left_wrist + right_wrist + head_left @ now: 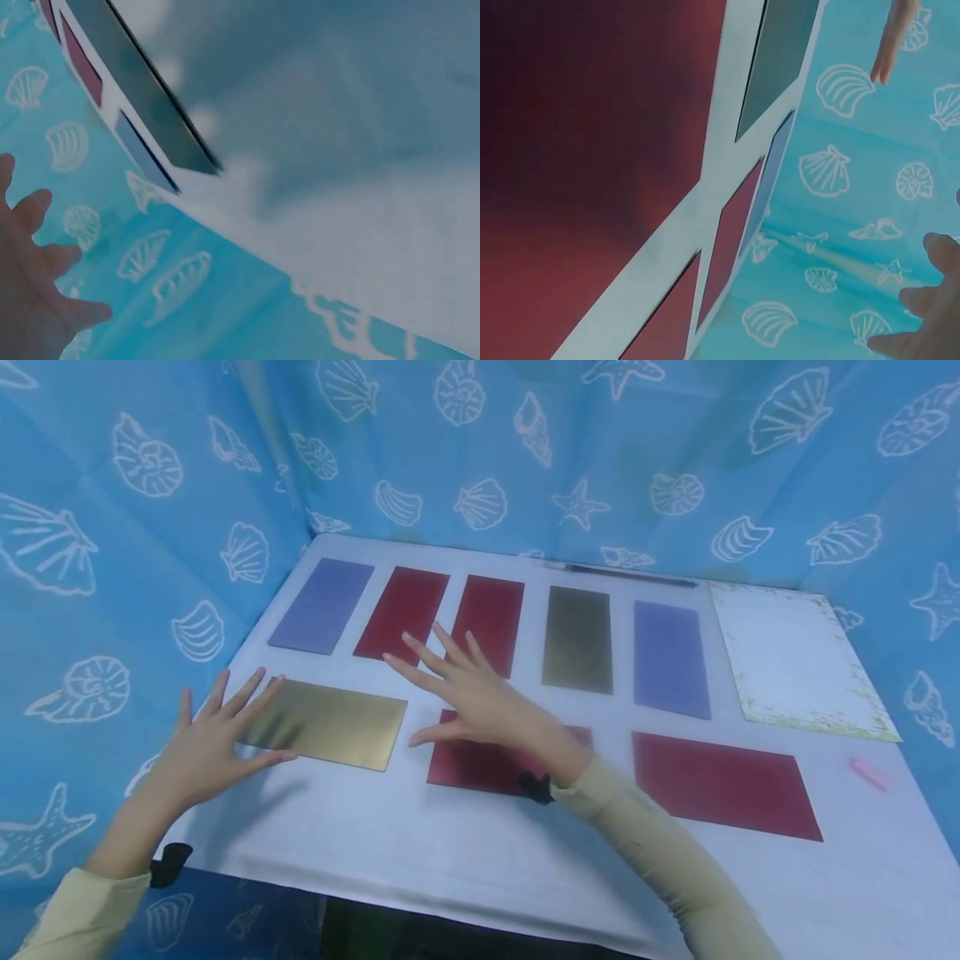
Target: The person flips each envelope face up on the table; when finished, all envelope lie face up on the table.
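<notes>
Fingers spread, my left hand point(206, 747) hovers over the left end of a gold rectangular panel point(337, 727) in the head view. My right hand point(472, 693), its fingers also spread, is above a dark red panel point(480, 764) in the front row, and its forearm hides part of that panel. Neither hand holds anything. Behind them lies a row of panels: a purple one point(322, 606), a red one point(402, 610), a second red one point(491, 618), a dark gold one point(577, 639) and another purple one point(671, 656).
Another red panel point(727, 785) lies at the front right, with a pink eraser-like block point(870, 772) beyond it. A white sheet with a floral border point(802, 660) lies at the back right. A thin dark stick point(630, 575) runs along the back edge. Blue shell-patterned cloth point(480, 452) surrounds the table.
</notes>
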Demonstrator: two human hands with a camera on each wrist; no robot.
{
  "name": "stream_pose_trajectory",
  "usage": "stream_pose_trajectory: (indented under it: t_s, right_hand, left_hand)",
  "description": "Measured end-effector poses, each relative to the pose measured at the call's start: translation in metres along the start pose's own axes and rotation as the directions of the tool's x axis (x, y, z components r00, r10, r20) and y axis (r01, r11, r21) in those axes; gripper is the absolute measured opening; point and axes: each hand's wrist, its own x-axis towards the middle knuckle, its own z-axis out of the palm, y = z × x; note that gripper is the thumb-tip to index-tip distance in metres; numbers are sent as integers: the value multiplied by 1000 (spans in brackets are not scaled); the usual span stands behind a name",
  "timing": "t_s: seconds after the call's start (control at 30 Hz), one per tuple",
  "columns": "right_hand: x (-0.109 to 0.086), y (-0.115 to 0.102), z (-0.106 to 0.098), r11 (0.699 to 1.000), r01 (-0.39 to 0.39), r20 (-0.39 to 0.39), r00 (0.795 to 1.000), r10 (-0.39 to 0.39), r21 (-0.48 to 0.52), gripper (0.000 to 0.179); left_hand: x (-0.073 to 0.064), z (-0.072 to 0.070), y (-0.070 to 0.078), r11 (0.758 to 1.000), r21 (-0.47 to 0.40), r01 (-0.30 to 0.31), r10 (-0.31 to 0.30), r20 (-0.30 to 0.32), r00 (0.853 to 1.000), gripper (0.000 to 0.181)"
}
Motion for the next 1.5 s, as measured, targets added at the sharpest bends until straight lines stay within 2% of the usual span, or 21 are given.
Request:
stream_pose_trajectory:
  t_s: [0.27, 0.37, 0.47, 0.53, 0.63, 0.77, 0.93, 1.07, 1.33, 1.5]
  right_hand:
    - [27, -6, 6, 987, 33, 89, 995, -48, 155, 101]
    - [37, -9, 10, 965, 33, 126, 990, -68, 261, 102]
    - [46, -11, 15, 930, 49, 139, 985, -106, 364, 102]
    - [51, -12, 20, 916, 71, 138, 981, -135, 396, 101]
    - [56, -12, 27, 907, 76, 168, 973, -159, 414, 98]
    - [61, -12, 35, 900, 41, 266, 949, -171, 433, 93]
    - [60, -10, 44, 908, -38, 401, 904, -146, 418, 90]
    - [58, -8, 50, 920, -81, 464, 879, -115, 383, 87]
    - [57, -8, 57, 932, -109, 503, 860, -85, 344, 79]
    - [56, -8, 60, 939, -113, 508, 858, -73, 326, 77]
  left_hand:
    - [-2, 2, -28, 993, -114, 30, -25, 52, 998, 107]
    - [-4, 4, -37, 985, -168, 41, -29, 75, 997, 106]
    - [-5, 3, -44, 974, -222, 55, -32, 104, 994, 104]
    - [-5, 2, -48, 964, -259, 68, -36, 127, 991, 102]
    - [-3, 2, -52, 958, -269, 97, -53, 165, 985, 100]
    - [0, 3, -56, 960, -247, 129, -76, 212, 974, 99]
    - [2, 8, -61, 969, -223, 107, -55, 228, 972, 98]
    - [5, 11, -63, 968, -232, 100, -42, 242, 969, 97]
    - [10, 17, -64, 963, -245, 111, -36, 291, 956, 94]
    - [11, 19, -63, 967, -242, 81, -11, 277, 961, 84]
